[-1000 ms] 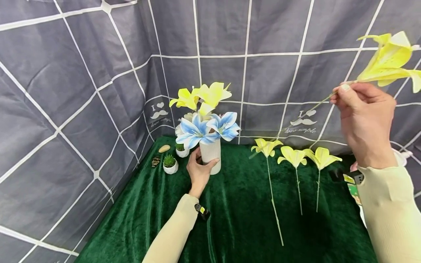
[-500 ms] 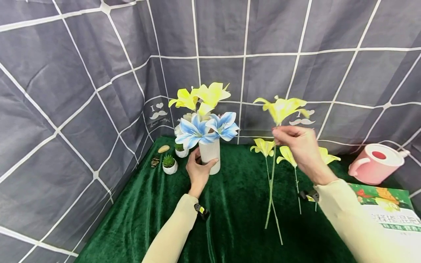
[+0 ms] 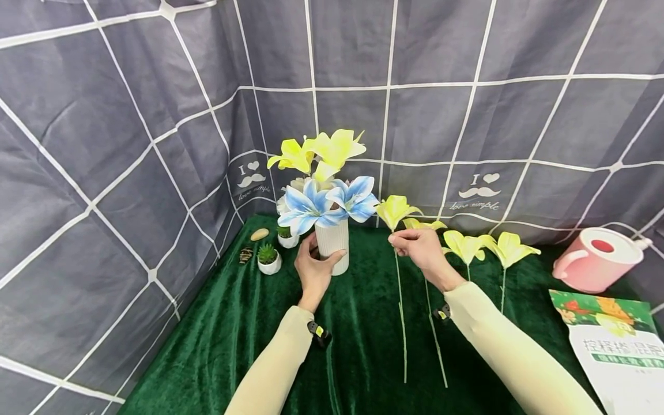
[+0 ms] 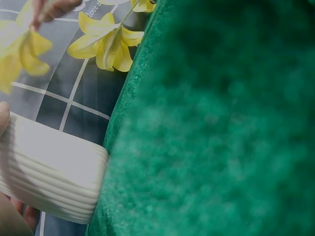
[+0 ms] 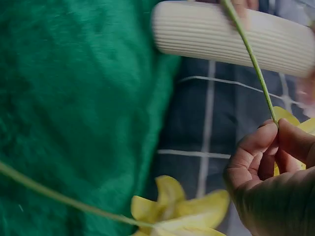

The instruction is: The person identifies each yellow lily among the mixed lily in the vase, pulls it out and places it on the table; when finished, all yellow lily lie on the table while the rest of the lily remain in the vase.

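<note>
My left hand (image 3: pixel 314 272) grips the lower part of a white ribbed vase (image 3: pixel 332 245), thumb across its front. Out of the vase rise blue lilies (image 3: pixel 307 206), yellow lilies (image 3: pixel 336 151) and some pale blooms partly hidden behind them. Just right of the vase my right hand (image 3: pixel 422 251) pinches the stem of a yellow lily (image 3: pixel 395 211) right below its bloom, the stem hanging down. In the right wrist view that green stem (image 5: pixel 253 61) runs from the fingertips across the vase. Behind the right hand lies another yellow lily (image 3: pixel 425 223), partly covered.
Two more yellow lilies (image 3: pixel 507 250) lie to the right on the green velvet cloth (image 3: pixel 358 346). Small potted succulents (image 3: pixel 268 259) and stones (image 3: pixel 259 234) stand left of the vase. A pink pitcher (image 3: pixel 596 259) and a printed bag (image 3: pixel 612 346) are at the right; a grey gridded curtain (image 3: pixel 425 127) hangs behind.
My right hand has come from the upper right, leftward and down, bringing the yellow lily beside the vase; its stem now hangs nearly upright. My left hand stays on the vase.
</note>
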`<control>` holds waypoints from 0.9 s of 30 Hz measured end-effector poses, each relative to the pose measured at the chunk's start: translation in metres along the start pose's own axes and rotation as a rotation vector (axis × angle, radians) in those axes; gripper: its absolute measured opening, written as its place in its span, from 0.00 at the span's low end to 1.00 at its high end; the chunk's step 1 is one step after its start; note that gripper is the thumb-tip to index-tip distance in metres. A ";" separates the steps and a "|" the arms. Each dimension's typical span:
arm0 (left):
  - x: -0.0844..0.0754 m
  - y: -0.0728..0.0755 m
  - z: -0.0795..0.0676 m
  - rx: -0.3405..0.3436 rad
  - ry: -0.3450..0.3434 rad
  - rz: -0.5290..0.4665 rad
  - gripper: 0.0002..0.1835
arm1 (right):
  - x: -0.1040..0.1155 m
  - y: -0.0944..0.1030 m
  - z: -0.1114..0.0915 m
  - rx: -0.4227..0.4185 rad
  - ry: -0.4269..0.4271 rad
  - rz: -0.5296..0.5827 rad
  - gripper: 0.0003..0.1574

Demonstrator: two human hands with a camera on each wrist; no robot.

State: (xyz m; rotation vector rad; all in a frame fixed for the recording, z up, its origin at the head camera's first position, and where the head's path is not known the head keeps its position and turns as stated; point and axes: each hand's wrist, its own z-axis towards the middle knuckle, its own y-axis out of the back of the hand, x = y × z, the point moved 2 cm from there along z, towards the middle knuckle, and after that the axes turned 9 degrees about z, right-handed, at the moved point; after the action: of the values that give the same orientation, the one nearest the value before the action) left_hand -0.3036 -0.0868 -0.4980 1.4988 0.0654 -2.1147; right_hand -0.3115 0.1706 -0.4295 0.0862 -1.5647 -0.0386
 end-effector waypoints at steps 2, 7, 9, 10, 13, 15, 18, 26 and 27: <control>0.000 0.000 0.000 0.000 0.002 0.002 0.40 | -0.009 -0.005 0.005 -0.002 -0.027 -0.022 0.17; 0.000 0.001 0.000 0.000 0.000 -0.001 0.39 | -0.028 -0.014 0.016 -0.011 -0.103 -0.091 0.16; 0.000 0.001 0.000 -0.001 -0.003 -0.005 0.39 | -0.035 -0.017 0.019 -0.009 -0.137 -0.110 0.17; -0.001 0.001 0.000 -0.001 -0.004 -0.005 0.40 | -0.038 -0.017 0.021 -0.007 -0.151 -0.118 0.17; -0.001 0.001 0.000 -0.002 -0.004 -0.006 0.39 | -0.045 -0.018 0.025 -0.004 -0.178 -0.136 0.18; -0.001 0.000 0.000 -0.001 -0.005 -0.007 0.39 | -0.049 -0.018 0.028 -0.010 -0.197 -0.139 0.17; -0.001 0.000 0.000 0.000 -0.003 -0.006 0.39 | -0.053 -0.017 0.030 -0.015 -0.221 -0.137 0.16; 0.001 -0.001 0.001 -0.002 -0.004 0.001 0.39 | -0.058 -0.018 0.033 0.000 -0.236 -0.123 0.14; 0.002 -0.001 0.001 -0.002 -0.004 0.004 0.39 | -0.058 -0.018 0.033 0.003 -0.237 -0.125 0.14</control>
State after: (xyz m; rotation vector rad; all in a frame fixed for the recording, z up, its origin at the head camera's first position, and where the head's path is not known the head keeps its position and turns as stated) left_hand -0.3050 -0.0872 -0.4993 1.4929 0.0625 -2.1135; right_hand -0.3440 0.1566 -0.4889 0.1872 -1.7947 -0.1489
